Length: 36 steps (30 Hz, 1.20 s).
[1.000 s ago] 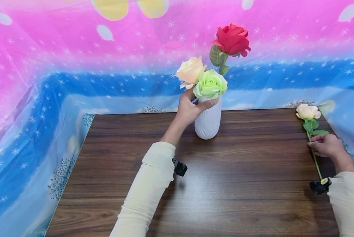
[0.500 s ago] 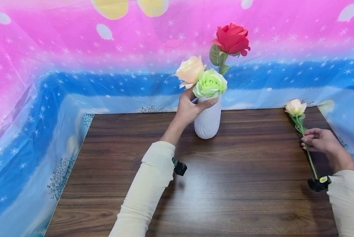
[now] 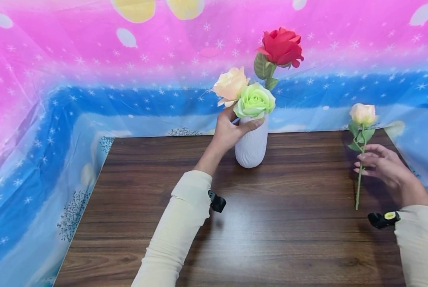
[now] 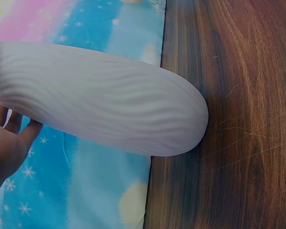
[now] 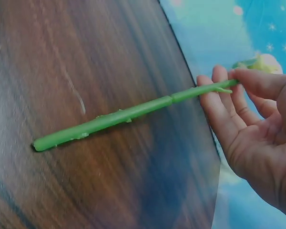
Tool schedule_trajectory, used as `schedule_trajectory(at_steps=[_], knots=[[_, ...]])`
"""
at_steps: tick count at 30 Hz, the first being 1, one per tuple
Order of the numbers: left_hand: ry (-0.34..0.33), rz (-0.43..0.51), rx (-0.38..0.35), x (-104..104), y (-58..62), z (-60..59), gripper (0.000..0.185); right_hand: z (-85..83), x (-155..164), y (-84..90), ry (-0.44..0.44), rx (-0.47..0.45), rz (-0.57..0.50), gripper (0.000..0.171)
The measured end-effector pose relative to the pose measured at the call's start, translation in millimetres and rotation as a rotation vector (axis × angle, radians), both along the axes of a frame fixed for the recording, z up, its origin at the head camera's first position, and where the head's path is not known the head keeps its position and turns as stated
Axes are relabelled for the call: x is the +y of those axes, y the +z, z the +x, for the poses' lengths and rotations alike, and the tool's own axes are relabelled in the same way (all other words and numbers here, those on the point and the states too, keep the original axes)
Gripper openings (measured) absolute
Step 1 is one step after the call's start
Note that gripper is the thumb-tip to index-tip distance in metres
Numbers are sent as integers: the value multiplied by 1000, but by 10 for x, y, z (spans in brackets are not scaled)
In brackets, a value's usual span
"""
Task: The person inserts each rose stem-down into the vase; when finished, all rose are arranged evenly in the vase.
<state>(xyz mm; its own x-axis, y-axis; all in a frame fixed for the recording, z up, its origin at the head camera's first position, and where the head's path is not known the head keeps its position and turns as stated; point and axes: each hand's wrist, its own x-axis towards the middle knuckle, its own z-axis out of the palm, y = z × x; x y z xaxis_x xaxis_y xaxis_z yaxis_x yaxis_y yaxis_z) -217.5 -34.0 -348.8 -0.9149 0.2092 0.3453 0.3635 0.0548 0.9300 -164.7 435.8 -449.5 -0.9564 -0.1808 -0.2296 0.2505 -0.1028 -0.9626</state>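
At the table's back stands a white ribbed vase (image 3: 251, 145), holding a red rose (image 3: 281, 47), a peach rose (image 3: 231, 85) and a green rose (image 3: 255, 100). My left hand (image 3: 229, 130) grips the vase near its top, thumb across the front. In the left wrist view the rippled vase wall (image 4: 109, 98) fills the middle, with part of my left hand (image 4: 12, 143) at its upper end. On the right, my right hand (image 3: 386, 165) pinches a pale cream rose (image 3: 363, 114) by its stem, bloom up. The green stem's (image 5: 105, 123) cut end points away from my fingers.
The dark wooden table (image 3: 289, 239) ends at the back against a pink and blue snowflake cloth (image 3: 156, 99), which also rises at both sides. Black wrist cameras sit on my left sleeve (image 3: 190, 203) and right sleeve (image 3: 420, 235).
My right hand has lifted the cream rose and moved it slightly left; its stem has swung, so the lower end now points down and left. The left hand and vase have stayed put.
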Motion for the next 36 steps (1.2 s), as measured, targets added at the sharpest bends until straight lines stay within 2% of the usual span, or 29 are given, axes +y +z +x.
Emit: schedule_trajectory(at_steps=[4,12,18,24,28,36], knots=[[-3,0,-3,1,8,12,55,-13,-67,80,-17,48,-101,17],[-5,4,1,5,11,12,56,-68,-353,296,-114,142,-48,9],[-9,8,2,11,12,9,55,-118,-674,465,-210,251,-112,7],[-8,-8,3,-4,11,9,57,-204,-945,675,-228,350,-245,7],[-5,-19,7,-11,17,5,58,-262,-1109,834,-243,409,-295,14],[-7,-9,-12,-10,11,4,54,-354,-1419,1178,-256,494,-348,16]])
